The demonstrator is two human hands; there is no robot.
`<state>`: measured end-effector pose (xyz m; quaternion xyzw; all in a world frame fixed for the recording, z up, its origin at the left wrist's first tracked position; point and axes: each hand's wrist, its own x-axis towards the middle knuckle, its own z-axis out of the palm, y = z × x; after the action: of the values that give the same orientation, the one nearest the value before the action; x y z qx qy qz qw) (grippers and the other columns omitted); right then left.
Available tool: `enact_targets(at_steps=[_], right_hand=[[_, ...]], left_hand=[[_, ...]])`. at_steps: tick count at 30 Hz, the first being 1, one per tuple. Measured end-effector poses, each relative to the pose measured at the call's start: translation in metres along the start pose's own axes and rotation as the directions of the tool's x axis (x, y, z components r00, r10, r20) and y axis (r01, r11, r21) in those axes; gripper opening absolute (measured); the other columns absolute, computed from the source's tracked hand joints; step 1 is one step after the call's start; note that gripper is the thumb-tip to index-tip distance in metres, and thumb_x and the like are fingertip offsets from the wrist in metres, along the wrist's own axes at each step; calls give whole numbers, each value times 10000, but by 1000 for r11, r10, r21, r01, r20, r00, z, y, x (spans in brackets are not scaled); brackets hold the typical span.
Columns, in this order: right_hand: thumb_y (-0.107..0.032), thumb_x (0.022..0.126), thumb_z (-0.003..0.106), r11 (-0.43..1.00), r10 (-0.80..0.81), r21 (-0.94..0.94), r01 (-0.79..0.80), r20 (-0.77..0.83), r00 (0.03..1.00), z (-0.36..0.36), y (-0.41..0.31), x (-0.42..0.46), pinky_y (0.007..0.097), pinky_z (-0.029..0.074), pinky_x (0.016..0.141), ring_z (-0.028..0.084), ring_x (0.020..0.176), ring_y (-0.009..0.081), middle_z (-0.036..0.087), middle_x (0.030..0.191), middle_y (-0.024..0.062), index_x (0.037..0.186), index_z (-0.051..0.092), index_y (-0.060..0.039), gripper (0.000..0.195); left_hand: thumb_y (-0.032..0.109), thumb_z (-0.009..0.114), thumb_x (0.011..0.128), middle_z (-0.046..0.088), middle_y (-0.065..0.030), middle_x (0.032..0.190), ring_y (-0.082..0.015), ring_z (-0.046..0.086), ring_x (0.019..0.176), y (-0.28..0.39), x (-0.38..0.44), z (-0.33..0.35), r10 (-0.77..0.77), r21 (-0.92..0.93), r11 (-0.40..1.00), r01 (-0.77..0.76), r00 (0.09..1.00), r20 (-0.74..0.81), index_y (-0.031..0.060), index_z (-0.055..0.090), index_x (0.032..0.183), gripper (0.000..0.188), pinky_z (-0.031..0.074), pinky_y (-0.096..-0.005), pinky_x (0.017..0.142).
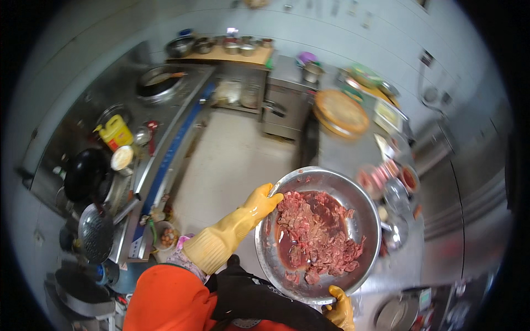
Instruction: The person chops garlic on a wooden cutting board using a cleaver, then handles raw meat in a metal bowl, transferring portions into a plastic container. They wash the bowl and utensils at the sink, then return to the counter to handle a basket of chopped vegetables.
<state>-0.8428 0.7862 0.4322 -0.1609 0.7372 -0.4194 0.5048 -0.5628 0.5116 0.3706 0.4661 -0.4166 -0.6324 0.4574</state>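
Observation:
A wide stainless steel basin is held up in front of my body. Inside it lies a heap of sliced raw red meat in a pool of reddish liquid. My left hand, in a long yellow rubber glove, grips the basin's rim at its upper left, thumb over the edge. At the near right rim, my right hand wears a matching glove and grips the basin from below and outside, partly hidden by it. The basin overlaps the edge of the steel counter on the right.
On the left is a stove range with a black wok, a perforated skimmer and a yellow jug. The right counter bears a round wooden board and several bowls. A pale floor aisle runs between, ending at a steel cabinet.

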Motion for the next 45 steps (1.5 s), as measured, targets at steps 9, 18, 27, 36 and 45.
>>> enact_targets(at_steps=[9, 18, 27, 36, 45], right_hand=[[-159, 891, 636, 949, 103, -279, -145, -157, 982, 41, -105, -40, 257, 387, 523, 493, 631, 124, 573, 841, 22, 1123, 592, -98, 245], [-300, 820, 733, 904, 339, -281, -324, 6, 941, 119, -173, 100, 329, 471, 826, 569, 956, 172, 590, 1164, 22, 1281, 562, -186, 505], [-353, 878, 653, 850, 429, -448, -278, 283, 858, 250, -246, 168, 296, 480, 774, 592, 868, 200, 644, 1126, 77, 1301, 574, -73, 514], [-292, 879, 678, 959, 222, -173, -224, -32, 975, 336, -151, 131, 263, 456, 626, 594, 690, 137, 688, 835, 45, 1044, 702, -14, 325], [-305, 869, 642, 995, 83, 89, -55, -354, 932, 395, -68, 68, 274, 447, 559, 549, 681, 153, 671, 937, 65, 1191, 647, -54, 408]], left_hand=[[86, 663, 916, 663, -76, 930, -163, 602, 825, 27, 25, -19, -232, -154, 961, 230, 973, 6, -3, 636, 1070, 180, 506, -328, 750], [154, 723, 895, 546, -212, 1389, -258, 559, 1228, -5, 122, -105, -295, -124, 954, 274, 933, -205, -89, 417, 1436, 667, 472, -336, 1005], [207, 734, 871, 679, -41, 934, -139, 593, 804, 52, 155, -192, -165, 12, 982, 190, 881, -443, 4, 658, 1130, 338, 486, -297, 715], [106, 704, 911, 623, 53, 811, -64, 515, 673, -62, 252, -253, -182, -173, 970, 171, 982, -50, 103, 652, 941, 60, 409, -234, 599], [145, 685, 907, 593, 23, 805, -81, 477, 685, -25, 308, -228, 40, -59, 998, -17, 904, 427, 47, 650, 960, 116, 413, -258, 627]])
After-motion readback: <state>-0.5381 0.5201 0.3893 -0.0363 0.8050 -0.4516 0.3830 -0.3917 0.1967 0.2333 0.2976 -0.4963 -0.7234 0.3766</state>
